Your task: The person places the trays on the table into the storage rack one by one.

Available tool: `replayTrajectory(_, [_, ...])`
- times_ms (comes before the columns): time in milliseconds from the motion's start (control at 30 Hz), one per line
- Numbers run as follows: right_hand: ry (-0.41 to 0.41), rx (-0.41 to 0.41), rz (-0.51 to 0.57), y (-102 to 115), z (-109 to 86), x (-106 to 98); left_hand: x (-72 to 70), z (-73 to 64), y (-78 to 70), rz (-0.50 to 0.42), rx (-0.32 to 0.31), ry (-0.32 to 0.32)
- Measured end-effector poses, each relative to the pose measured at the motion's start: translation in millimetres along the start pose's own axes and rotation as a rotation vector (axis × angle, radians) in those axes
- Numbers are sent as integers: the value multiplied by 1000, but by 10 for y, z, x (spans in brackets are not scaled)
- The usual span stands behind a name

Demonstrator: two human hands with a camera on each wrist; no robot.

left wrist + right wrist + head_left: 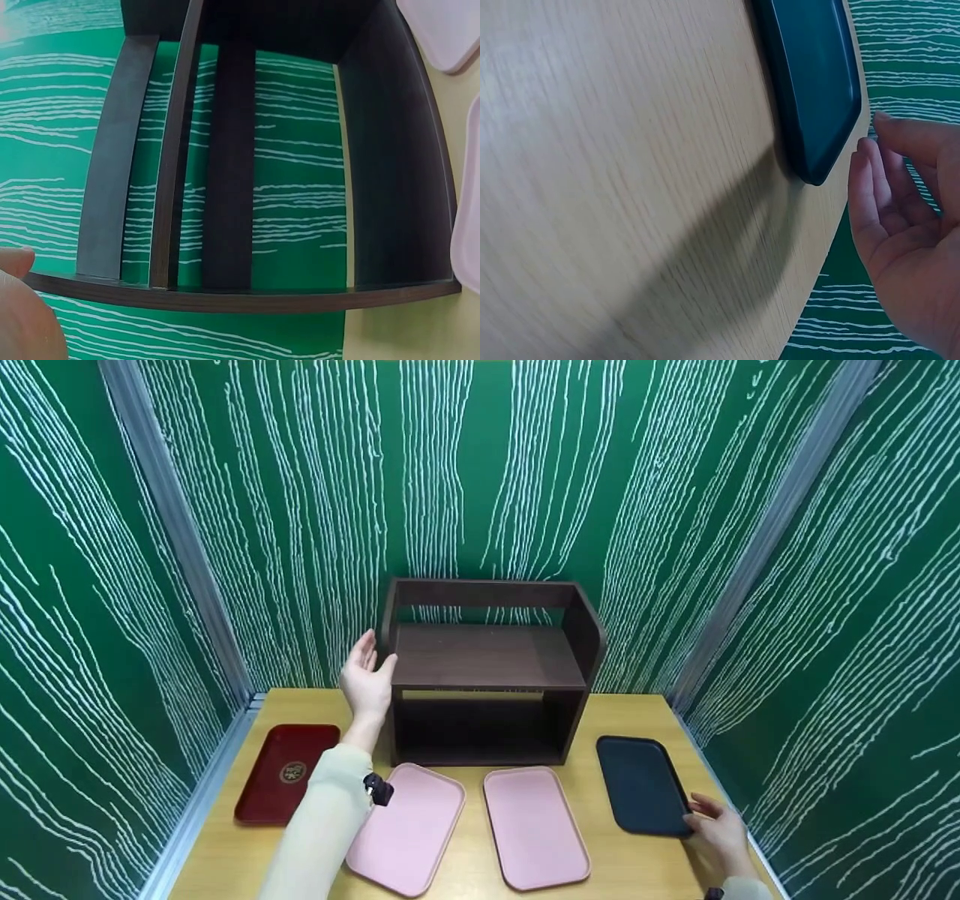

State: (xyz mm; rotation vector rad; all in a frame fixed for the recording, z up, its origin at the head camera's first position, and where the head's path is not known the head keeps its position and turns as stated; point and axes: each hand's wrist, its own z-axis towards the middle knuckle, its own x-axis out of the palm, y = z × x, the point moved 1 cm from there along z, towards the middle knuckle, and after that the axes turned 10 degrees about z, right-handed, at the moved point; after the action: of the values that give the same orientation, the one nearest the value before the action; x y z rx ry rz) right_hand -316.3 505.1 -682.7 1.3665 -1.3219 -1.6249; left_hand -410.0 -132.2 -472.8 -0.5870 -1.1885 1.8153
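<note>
A dark brown two-level shelf (487, 656) stands at the back of the table. My left hand (366, 682) is raised beside its left side panel, fingers apart from the thumb; whether it touches the panel I cannot tell. The left wrist view shows part of that hand (30, 319) at the end of the panel's edge. My right hand (718, 831) hovers at the near right corner of a dark blue-green tray (645, 786), fingers loosely bent. In the right wrist view, a small gap separates this hand (911, 202) from the tray (817, 82).
Two pink trays (409, 832) (536, 829) lie in front of the shelf. A dark red tray (277, 776) with a round gold emblem is on the left of the wooden table (600, 862). Green panels (495, 472) with white lines enclose the table behind and at both sides.
</note>
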Motion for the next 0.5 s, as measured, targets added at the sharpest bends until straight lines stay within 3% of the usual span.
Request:
replayTrajectory(333, [37,94,30,-63,43,46,91,46,25,16,-53,0])
replayTrajectory(500, [5,131,58,-167,26,43,119,62,68,2,-74,-4])
